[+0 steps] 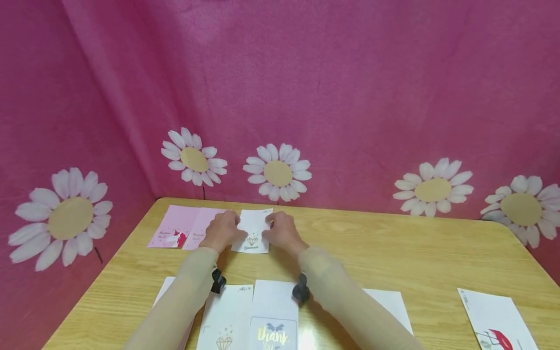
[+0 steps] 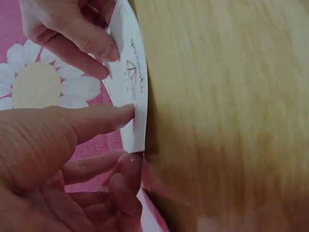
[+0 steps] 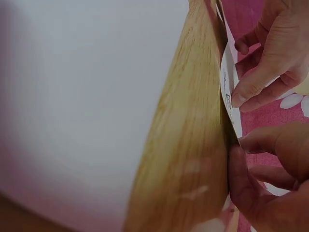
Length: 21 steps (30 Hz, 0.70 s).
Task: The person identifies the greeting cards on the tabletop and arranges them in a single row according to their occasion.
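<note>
A white card point(image 1: 254, 218) printed with a gold diamond and a word below it is near the table's back edge. My left hand point(image 1: 224, 230) pinches its left edge, and my right hand point(image 1: 284, 233) pinches the right one. In the left wrist view, the left thumb point(image 2: 113, 118) lies on the card's printed face with fingers at its edge, and the card point(image 2: 128, 43) bows slightly. The right wrist view shows the card point(image 3: 227, 79) nearly edge-on, with the right thumb and a finger at its near corner. Left of my left hand lie two pink cards point(image 1: 170, 221).
Along the front of the wooden table point(image 1: 350, 243) lie another diamond card point(image 1: 225, 311), a "Thank you" card point(image 1: 274, 299), and white cards partly under both forearms. A white card with a red drawing point(image 1: 494, 311) lies far right. A pink flowered curtain point(image 1: 350, 97) hangs behind.
</note>
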Motion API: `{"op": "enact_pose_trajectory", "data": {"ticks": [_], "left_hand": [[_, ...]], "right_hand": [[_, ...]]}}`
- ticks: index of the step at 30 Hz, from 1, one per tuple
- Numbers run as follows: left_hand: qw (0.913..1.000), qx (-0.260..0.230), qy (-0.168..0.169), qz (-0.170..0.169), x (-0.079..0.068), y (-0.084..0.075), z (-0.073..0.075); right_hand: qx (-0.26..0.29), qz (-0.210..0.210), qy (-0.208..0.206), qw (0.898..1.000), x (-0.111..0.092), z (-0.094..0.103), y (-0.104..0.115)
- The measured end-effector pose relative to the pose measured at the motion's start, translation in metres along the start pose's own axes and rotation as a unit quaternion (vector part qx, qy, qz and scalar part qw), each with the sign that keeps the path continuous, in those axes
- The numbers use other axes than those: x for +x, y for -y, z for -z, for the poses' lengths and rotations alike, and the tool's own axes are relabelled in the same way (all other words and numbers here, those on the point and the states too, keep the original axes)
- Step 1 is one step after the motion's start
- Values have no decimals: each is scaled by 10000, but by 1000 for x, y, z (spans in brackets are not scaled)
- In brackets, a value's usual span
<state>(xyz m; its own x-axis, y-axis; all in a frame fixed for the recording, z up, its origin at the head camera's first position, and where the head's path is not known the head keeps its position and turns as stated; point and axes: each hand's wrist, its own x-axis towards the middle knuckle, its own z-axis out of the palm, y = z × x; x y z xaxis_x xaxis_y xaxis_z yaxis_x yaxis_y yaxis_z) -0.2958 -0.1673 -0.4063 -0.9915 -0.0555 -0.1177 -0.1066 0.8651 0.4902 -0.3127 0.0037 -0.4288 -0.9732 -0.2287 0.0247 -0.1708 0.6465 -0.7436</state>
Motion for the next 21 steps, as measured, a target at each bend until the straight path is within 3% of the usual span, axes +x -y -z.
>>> {"op": "enact_pose_trajectory", "data": {"ticks": [9,21], "left_hand": [[9996,128,212,159,-2,-5,9],[9930,957,268,-646,-3,-8,8]], "right_hand": [[-432,304,59,9986,6,1,4],[-474,100,406,9980,2,6,-2]]}}
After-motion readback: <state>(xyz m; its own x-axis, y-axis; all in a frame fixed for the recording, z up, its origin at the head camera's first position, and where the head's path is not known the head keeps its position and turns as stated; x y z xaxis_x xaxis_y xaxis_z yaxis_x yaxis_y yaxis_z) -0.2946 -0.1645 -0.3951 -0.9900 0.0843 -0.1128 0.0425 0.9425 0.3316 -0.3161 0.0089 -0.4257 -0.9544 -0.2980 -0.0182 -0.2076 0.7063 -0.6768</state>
